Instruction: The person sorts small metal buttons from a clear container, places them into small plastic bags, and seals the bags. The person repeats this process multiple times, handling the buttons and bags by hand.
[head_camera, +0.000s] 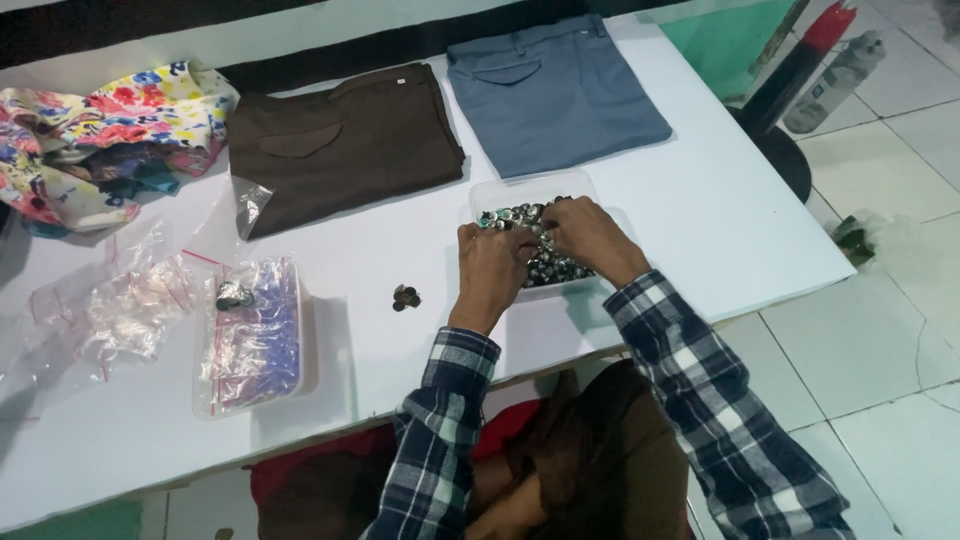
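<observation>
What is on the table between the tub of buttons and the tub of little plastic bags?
In the head view, a small pile of dark buttons lies on the white table between the button tub and the bag tub.

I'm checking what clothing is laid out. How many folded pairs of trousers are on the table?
2. The brown trousers lie at the table's far edge, beside the floral cloth; the blue-grey trousers lie just right of them, beyond the clear tub of buttons. Others may be hidden outside the view.

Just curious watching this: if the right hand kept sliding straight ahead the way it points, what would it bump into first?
Probably the far wall of the clear tub of buttons that the right hand is in, then the folded grey-blue trousers behind it; depth is unclear.
</observation>
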